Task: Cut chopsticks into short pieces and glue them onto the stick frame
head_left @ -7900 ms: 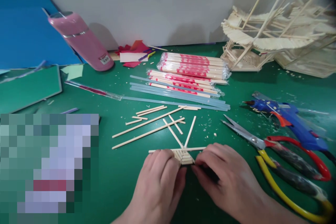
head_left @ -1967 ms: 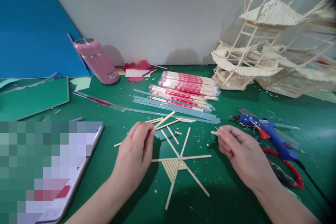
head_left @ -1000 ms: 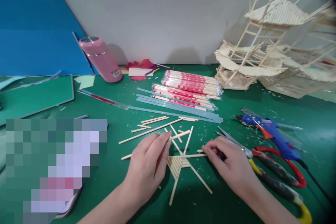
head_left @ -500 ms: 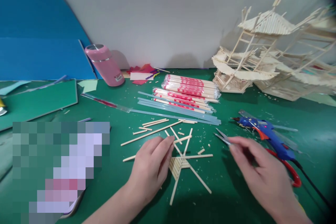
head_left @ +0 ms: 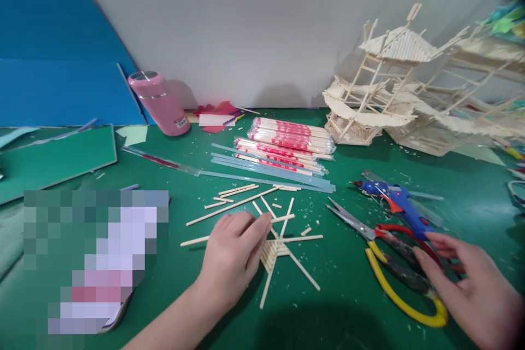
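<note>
My left hand [head_left: 235,249] is closed on a thin wooden stick [head_left: 284,219], with one end out to the right of the fingers and what looks like its other end on the left. Beneath and beside it lies a star-like frame of sticks [head_left: 303,270], with short slats filling part of its middle. My right hand [head_left: 471,279] has thumb and forefinger apart over the handles of the scissors [head_left: 365,229], which lie with blades slightly spread. Its forefinger is at the handle end of the blue glue gun [head_left: 414,216]; whether it touches is unclear.
Behind the frame lie clear glue sticks [head_left: 279,172] and wrapped stick bundles [head_left: 291,135]. A pink flask [head_left: 162,104] stands back left. Wooden stick models [head_left: 385,98] stand back right. Cut stick pieces [head_left: 238,191] lie nearby; a blurred-out object [head_left: 110,268] lies left.
My right hand has let go of the scissors near the pivot and moved right, to the handles and glue gun. The left hand keeps its hold on the stick. The view has shifted slightly.
</note>
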Action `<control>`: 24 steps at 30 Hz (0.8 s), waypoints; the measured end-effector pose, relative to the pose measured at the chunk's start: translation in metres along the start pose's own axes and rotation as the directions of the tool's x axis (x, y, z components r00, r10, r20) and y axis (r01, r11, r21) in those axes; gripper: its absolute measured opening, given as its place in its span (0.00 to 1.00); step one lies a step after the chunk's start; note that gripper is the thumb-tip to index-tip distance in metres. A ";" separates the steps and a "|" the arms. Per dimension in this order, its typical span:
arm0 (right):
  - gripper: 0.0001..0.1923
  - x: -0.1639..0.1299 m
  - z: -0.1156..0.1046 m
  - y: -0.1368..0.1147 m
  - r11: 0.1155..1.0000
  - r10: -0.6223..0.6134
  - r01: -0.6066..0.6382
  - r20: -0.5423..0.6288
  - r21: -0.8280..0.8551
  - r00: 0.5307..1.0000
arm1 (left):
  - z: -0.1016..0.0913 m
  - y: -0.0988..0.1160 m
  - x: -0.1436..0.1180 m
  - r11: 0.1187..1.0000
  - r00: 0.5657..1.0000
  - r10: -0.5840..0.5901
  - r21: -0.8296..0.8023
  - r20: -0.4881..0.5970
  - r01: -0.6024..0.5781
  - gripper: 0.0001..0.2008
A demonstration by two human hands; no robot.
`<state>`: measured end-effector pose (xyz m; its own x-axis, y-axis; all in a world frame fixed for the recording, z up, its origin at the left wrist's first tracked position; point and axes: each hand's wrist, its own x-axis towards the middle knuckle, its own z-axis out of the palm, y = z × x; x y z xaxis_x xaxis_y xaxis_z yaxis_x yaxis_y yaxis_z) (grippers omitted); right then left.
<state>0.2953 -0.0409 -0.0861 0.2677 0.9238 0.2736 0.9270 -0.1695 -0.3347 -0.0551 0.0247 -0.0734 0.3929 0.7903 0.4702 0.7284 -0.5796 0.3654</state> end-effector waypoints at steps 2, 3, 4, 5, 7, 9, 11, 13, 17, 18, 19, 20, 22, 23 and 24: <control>0.16 0.001 -0.002 -0.007 0.998 0.060 -0.059 0.073 -0.005 0.996 | -0.002 0.002 0.001 1.000 1.000 0.006 0.016 0.010 -0.006 0.10; 0.17 0.002 -0.004 -0.010 0.997 0.080 -0.080 0.087 -0.003 0.993 | -0.003 0.003 0.001 1.000 1.000 0.007 0.022 0.018 -0.007 0.10; 0.18 0.003 -0.005 -0.015 0.995 0.095 -0.095 0.081 0.004 0.992 | -0.005 0.005 0.000 0.999 0.999 0.016 0.031 0.037 -0.017 0.10; 0.19 0.004 -0.007 -0.020 0.994 0.112 -0.113 0.063 0.011 0.992 | -0.007 0.008 -0.001 0.998 0.998 0.030 0.046 0.060 -0.033 0.10; 0.17 0.003 -0.008 -0.033 0.990 0.135 -0.136 0.009 0.029 0.991 | -0.011 0.013 -0.006 0.993 0.990 0.070 0.086 0.124 -0.081 0.11; 0.15 0.000 -0.007 -0.048 0.995 0.056 -0.054 -0.025 0.085 0.998 | -0.012 0.018 -0.014 0.985 0.977 0.112 0.112 0.179 -0.134 0.12; 0.12 -0.004 -0.002 -0.067 0.977 -0.124 0.121 0.009 0.173 0.992 | -0.011 0.021 -0.024 0.983 0.970 0.116 0.114 0.213 -0.143 0.11; 0.10 -0.008 0.003 -0.088 0.928 -0.295 0.273 0.052 0.254 0.954 | -0.008 0.023 -0.033 0.989 0.965 0.075 0.103 0.250 -0.104 0.09; 0.09 -0.014 0.009 -0.133 0.790 -0.436 0.284 0.170 0.544 0.884 | -0.012 0.031 -0.036 1.000 0.978 0.006 -0.024 0.207 -0.001 0.07; 0.09 -0.014 0.010 -0.143 0.744 -0.439 0.209 0.228 0.635 0.869 | -0.015 0.035 -0.033 0.995 0.987 -0.017 -0.090 0.161 0.031 0.08; 0.08 -0.014 0.010 -0.153 0.700 -0.443 0.120 0.297 0.704 0.846 | -0.019 0.039 -0.028 0.981 0.989 -0.072 -0.172 0.130 0.094 0.08; 0.09 -0.014 0.009 -0.162 0.659 -0.450 0.046 0.344 0.751 0.824 | -0.023 0.044 -0.021 0.950 0.984 -0.142 -0.266 0.103 0.165 0.08; 0.09 -0.011 0.007 -0.178 0.586 -0.458 -0.009 0.340 0.810 0.821 | -0.032 0.053 -0.005 0.877 0.957 -0.271 -0.384 0.099 0.288 0.07; 0.09 -0.008 0.005 -0.186 0.547 -0.451 0.010 0.285 0.837 0.846 | -0.036 0.058 0.004 0.842 0.942 -0.327 -0.431 0.072 0.325 0.07; 0.10 -0.005 0.002 -0.192 0.509 -0.439 0.046 0.214 0.860 0.873 | -0.039 0.062 0.012 0.798 0.934 -0.350 -0.498 0.073 0.339 0.06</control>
<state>0.1155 -0.0125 -0.0255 -0.2294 0.9540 0.1932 0.2579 0.2510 -0.9330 -0.0272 -0.0097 -0.0145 0.1526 0.9555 0.2523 0.4346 -0.2942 0.8512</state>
